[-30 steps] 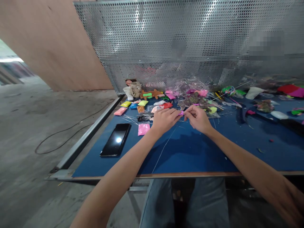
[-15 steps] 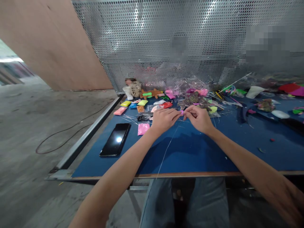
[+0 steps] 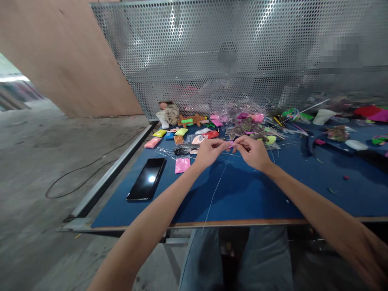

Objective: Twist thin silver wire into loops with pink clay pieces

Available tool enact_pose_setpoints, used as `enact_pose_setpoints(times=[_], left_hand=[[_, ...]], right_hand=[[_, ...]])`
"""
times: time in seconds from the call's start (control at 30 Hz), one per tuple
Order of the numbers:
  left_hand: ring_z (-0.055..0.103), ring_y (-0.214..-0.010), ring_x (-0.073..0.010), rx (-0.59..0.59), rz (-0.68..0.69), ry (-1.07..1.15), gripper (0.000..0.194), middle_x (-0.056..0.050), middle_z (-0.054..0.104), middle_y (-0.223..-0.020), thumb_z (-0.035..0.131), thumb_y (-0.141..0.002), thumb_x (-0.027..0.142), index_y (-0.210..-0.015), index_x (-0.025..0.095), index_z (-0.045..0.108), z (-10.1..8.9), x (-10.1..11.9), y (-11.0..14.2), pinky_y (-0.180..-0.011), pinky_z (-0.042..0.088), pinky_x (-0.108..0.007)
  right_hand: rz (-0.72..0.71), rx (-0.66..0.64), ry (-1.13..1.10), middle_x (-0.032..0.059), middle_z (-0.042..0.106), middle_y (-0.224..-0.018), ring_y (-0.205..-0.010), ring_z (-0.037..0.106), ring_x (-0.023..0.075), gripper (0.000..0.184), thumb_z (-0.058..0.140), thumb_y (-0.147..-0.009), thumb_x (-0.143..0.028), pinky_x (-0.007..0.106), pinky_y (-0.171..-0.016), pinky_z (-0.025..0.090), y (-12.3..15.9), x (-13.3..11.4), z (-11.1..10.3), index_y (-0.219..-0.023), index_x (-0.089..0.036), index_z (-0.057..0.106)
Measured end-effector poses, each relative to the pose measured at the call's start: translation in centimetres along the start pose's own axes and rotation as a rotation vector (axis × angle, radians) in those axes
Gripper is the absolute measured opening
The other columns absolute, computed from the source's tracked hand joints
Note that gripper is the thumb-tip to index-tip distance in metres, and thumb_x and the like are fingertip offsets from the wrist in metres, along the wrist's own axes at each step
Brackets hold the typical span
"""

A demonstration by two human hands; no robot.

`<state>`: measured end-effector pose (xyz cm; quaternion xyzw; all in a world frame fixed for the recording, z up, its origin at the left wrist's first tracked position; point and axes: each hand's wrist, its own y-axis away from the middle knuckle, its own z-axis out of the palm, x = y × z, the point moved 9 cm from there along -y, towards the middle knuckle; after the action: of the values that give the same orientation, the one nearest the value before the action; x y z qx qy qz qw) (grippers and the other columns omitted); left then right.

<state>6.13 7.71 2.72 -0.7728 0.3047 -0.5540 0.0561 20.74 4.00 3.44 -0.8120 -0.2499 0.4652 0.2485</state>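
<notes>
A small purple piece of modelling clay (image 3: 230,144) is pinched between the fingertips of both hands, a little above the middle of the blue table. My left hand (image 3: 209,152) grips its left side with thumb and fingers closed. On the right side, my right hand (image 3: 252,152) has thumb and forefinger pressed to it, the other fingers curled in. Most of the clay is covered by the fingertips. A thin pale wire (image 3: 214,192) runs below the hands to the table's front edge; whether it joins the clay I cannot tell. Left of the hands lies a pink packet (image 3: 182,165).
A black phone (image 3: 146,180) lies at the left of the blue table (image 3: 242,202). Several coloured clay packets, thin wires and a crumpled clear bag (image 3: 242,111) fill the back, before a perforated metal panel (image 3: 194,56). A white cup (image 3: 323,117) lies at the back right.
My left hand's fingers have shifted from lying flat together to a more arched pinch at the purple clay. The right hand has moved slightly. The wire's lower end has swung a little right.
</notes>
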Motion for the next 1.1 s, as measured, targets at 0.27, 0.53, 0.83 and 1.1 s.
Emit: enact_pose_setpoints(times=[0.27,0.53,0.83,1.1], left_hand=[[0.060,-0.066,-0.0124,0.019,0.001,0.007,0.037,-0.004,0.077,-0.084,0.066,-0.088,0.053,-0.090,0.018,0.079,-0.1,0.7,0.2,-0.062,0.042,-0.026],[0.048,-0.057,-0.0098,0.061,0.033,-0.106,0.038,-0.002,0.075,-0.081,0.062,-0.090,0.053,-0.091,0.019,0.079,-0.4,0.6,0.4,-0.054,0.034,-0.025],[0.051,-0.059,-0.0108,0.042,0.030,-0.073,0.041,-0.004,0.074,-0.081,0.058,-0.093,0.054,-0.092,0.016,0.076,0.4,1.0,0.8,-0.055,0.036,-0.025],[0.060,-0.072,-0.0142,0.077,0.141,-0.198,0.031,-0.005,0.074,-0.089,0.054,-0.098,0.042,-0.097,0.018,0.073,0.3,2.3,1.0,-0.068,0.044,-0.027]], right_hand=[[0.003,0.020,0.034,0.0039,0.073,-0.073,-0.062,0.067,0.0179,0.021,0.059,-0.096,-0.040,0.030,-0.058,0.050,-0.1,-0.4,-0.4,-0.093,-0.021,0.065],[0.020,0.036,0.070,0.0036,0.070,-0.075,-0.064,0.064,0.0169,0.022,0.059,-0.095,-0.041,0.028,-0.057,0.047,-0.3,0.1,-0.4,-0.092,-0.020,0.067],[0.096,0.062,0.037,0.0030,0.066,-0.071,-0.058,0.056,0.0149,0.023,0.063,-0.092,-0.042,0.028,-0.053,0.043,0.0,0.3,-0.8,-0.089,-0.019,0.066],[0.136,-0.071,-0.077,-0.0036,0.041,-0.058,-0.051,0.034,0.0113,0.036,0.056,-0.095,-0.047,0.028,-0.049,0.027,-0.3,0.5,0.2,-0.071,-0.020,0.054]])
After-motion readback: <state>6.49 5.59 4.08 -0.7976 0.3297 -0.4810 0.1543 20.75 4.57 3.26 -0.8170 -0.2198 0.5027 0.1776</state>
